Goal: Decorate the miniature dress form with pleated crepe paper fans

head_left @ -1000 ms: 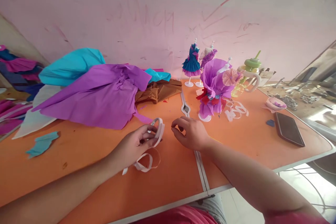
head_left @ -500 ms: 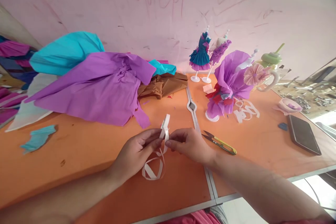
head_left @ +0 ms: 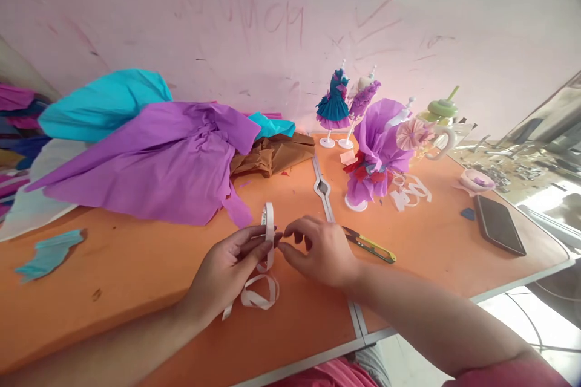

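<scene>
My left hand [head_left: 231, 266] pinches a white strip of tape [head_left: 269, 227] that stands up from my fingers and curls in loops [head_left: 259, 292] onto the orange table [head_left: 136, 266]. My right hand [head_left: 320, 251] is right beside it, its fingertips meeting the strip at the same spot. Yellow-handled snips [head_left: 370, 245] lie on the table just right of my right hand.
Purple crepe paper [head_left: 154, 163], turquoise paper [head_left: 104, 106] and brown paper [head_left: 272, 157] are heaped at the back left. Small paper-dressed mannequins [head_left: 336, 106], a purple paper figure [head_left: 376, 151], white tape scraps [head_left: 411, 190], a phone [head_left: 499, 224] and a green-lidded cup [head_left: 438, 118] stand right.
My right hand left the snips on the table and came to the strip in my left hand. The strip's raised end now stands more upright.
</scene>
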Tool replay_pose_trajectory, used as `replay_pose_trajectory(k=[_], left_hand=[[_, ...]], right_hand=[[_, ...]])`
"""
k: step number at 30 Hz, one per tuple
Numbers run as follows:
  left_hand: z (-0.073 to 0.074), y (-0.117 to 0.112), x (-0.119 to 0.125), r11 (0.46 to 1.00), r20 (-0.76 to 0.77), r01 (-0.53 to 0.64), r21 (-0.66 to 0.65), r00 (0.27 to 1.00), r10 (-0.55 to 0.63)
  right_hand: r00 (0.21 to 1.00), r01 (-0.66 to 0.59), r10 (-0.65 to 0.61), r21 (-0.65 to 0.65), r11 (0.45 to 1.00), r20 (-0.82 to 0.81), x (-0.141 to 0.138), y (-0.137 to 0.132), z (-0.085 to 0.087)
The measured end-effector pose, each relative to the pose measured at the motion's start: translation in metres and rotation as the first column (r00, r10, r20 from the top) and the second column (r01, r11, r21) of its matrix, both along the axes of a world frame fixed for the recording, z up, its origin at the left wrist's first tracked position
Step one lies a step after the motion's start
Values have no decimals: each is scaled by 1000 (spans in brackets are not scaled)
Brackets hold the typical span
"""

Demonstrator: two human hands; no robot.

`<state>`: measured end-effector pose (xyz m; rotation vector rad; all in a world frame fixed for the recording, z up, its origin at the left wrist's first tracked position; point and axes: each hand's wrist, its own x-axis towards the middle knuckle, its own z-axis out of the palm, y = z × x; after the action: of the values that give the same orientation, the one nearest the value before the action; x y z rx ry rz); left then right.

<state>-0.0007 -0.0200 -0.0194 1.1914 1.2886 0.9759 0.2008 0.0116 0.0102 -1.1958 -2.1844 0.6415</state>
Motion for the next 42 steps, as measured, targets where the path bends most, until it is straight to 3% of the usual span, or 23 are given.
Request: replay_pose_trajectory(k=[2,5,11,16,20,23,27,31,35,38,42], left_hand=[[0,-2,1,1000,-14,4,3,1000,-4],[0,-6,4,999,9,43,-5,999,-42],[6,-11,6,997,-9,65,-29,998,-65],[7,-13,7,998,123,51,-27,991,-47],[6,-17,9,999,144,28,-28,989,-24],[8,-19,11,1000,122,16,-5,992,-16],[8,-19,12,1000,73,-2,-3,997,2],[4,-17,9,998,1,53,27,999,-53],[3,-15,6,982,-174,128,138,979,-103],[7,-16,5,972,-302,193,131,942,-146],[14,-19,5,949,-355,268,167,914,-195]], right_hand=[[1000,-2,6,195,981,-21,4,1,-3],[994,-103,104,350,931,15,7,4,-9],[991,-133,132,498,857,39,8,4,-19],[989,-148,118,615,774,90,10,3,-25],[993,-113,63,685,720,98,10,1,-23],[982,-169,59,702,691,179,10,1,-19],[954,-245,88,582,775,285,8,1,-15],[920,-277,98,450,849,381,5,-2,-11],[923,-274,119,407,871,366,4,-6,-9],[946,-216,96,382,898,310,4,-5,-10],[960,-199,107,363,910,259,4,-2,-16]])
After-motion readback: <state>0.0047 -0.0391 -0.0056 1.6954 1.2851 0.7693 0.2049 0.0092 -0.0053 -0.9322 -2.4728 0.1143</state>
